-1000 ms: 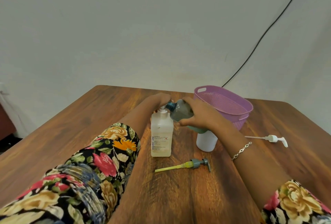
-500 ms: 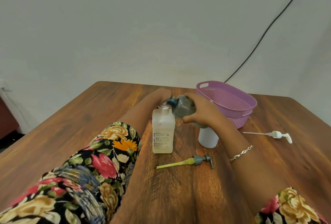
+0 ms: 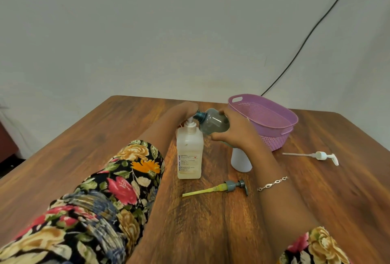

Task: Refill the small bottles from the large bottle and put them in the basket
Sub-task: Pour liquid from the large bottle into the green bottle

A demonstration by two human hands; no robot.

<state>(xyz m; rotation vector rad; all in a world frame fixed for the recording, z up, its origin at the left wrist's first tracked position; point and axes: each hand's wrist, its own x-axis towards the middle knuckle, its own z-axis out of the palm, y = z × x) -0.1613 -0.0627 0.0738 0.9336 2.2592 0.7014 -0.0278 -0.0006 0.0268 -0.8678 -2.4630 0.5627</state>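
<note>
The large clear square bottle (image 3: pixel 189 154) stands mid-table with a white pump on top. My left hand (image 3: pixel 184 110) lies over the pump head and presses it; its fingers are mostly hidden. My right hand (image 3: pixel 234 132) grips a small grey-teal bottle (image 3: pixel 213 123), tilted with its open neck at the pump nozzle. A small white bottle (image 3: pixel 239 161) stands uncapped behind my right wrist. The purple basket (image 3: pixel 274 137) sits at the back right, and nothing shows inside it.
A grey pump with a yellow tube (image 3: pixel 219 188) lies in front of the large bottle. A white pump (image 3: pixel 318 155) lies right of the basket. A black cable (image 3: pixel 306 37) runs down the wall behind the wooden table (image 3: pixel 105 137).
Both hands stay at the pump, with the small bottle's neck still at the nozzle. Only my view has shifted slightly.
</note>
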